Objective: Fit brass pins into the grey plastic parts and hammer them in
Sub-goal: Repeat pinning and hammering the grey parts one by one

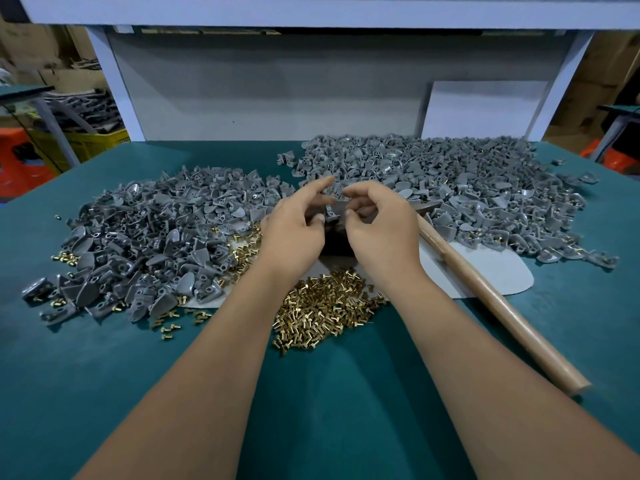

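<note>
Light falls evenly from overhead, bright across the green table (104, 375) and soft in its shadows, with a dim band beneath the shelf (311, 8). The wide lens bows the table's edges and stretches both forearms (corners worst). The centre is sharp; background boxes (52, 64) look murky.

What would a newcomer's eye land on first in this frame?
Two big heaps of grey plastic parts, the left pile and the larger right pile, flank both hands, left hand and right hand, meeting over one grey part. Brass pins glitter below the wrists; a hammer handle lies right.
</note>
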Action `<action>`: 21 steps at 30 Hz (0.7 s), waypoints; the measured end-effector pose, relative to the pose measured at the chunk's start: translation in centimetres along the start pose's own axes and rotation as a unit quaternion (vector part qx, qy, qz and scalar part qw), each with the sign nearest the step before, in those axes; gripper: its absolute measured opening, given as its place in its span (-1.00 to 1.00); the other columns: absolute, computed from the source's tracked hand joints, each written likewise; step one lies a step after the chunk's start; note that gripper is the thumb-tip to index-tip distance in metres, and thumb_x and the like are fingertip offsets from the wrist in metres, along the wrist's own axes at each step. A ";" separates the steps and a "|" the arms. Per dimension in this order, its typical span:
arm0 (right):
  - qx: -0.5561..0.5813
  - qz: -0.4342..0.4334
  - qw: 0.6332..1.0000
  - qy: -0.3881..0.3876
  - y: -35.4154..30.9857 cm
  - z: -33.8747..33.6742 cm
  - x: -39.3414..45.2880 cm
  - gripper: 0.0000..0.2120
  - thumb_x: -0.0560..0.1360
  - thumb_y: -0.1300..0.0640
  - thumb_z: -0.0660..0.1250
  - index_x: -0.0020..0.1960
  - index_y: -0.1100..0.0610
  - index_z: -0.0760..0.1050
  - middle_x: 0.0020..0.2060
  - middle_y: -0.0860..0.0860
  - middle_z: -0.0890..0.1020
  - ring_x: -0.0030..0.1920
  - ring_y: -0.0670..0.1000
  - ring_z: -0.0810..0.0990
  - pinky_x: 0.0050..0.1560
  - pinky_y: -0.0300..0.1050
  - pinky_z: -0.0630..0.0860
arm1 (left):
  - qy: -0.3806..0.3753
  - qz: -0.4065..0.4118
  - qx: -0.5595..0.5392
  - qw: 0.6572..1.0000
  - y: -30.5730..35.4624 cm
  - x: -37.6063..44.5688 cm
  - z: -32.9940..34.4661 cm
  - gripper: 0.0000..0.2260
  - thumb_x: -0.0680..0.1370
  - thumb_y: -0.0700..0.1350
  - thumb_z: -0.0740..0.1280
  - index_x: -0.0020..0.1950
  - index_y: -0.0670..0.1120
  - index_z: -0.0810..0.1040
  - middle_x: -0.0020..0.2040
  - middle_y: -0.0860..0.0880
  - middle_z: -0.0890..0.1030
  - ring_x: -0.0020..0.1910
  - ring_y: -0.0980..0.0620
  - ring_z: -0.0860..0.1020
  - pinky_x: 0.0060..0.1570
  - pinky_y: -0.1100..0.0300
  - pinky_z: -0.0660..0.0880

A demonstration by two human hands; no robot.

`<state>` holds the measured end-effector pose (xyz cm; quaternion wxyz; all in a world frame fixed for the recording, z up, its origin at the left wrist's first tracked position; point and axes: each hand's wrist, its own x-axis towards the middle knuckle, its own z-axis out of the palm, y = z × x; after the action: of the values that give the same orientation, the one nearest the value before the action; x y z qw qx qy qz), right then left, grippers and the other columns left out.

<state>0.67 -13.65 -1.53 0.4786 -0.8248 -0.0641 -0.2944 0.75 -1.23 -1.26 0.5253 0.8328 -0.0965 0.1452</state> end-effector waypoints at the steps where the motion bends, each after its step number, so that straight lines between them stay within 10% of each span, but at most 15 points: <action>1: 0.001 0.003 1.000 -0.003 0.0 0.0 0.0 -0.65 0.41 0.30 0.32 -0.05 -0.17 0.50 -0.23 -0.15 0.58 -0.11 -0.07 0.54 -0.07 0.06 0.56 | 0.004 0.003 -0.007 1.000 -0.1 0.0 0.1 -0.47 0.57 -0.35 0.24 0.38 0.19 0.45 0.13 0.14 0.63 0.22 0.14 0.53 0.37 -0.03 0.40; 17: -0.062 -0.056 0.996 -0.031 -0.5 -0.1 0.0 -0.52 0.41 0.31 0.31 0.16 -0.19 0.49 -0.25 -0.16 0.55 -0.12 -0.10 0.44 -0.12 -0.01 0.52 | 0.002 -0.027 -0.129 0.991 -0.1 0.4 0.0 -0.59 0.48 -0.38 0.40 0.30 -0.12 0.55 -0.07 -0.02 0.70 -0.02 0.09 0.65 0.04 0.25 0.53; 21: -0.087 -0.051 0.994 -0.033 -0.3 -0.1 0.1 -0.49 0.42 0.32 0.29 0.20 -0.20 0.48 -0.22 -0.14 0.56 -0.10 -0.09 0.42 -0.12 0.00 0.51 | 0.015 -0.029 -0.113 0.993 -0.1 0.4 0.1 -0.62 0.48 -0.32 0.44 0.26 -0.07 0.57 -0.07 -0.04 0.68 0.03 0.00 0.64 0.18 -0.02 0.55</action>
<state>0.61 -13.57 -1.24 0.3870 -0.8682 -0.0962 -0.2953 1.21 -1.33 -1.23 0.6218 0.7680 -0.0802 0.1308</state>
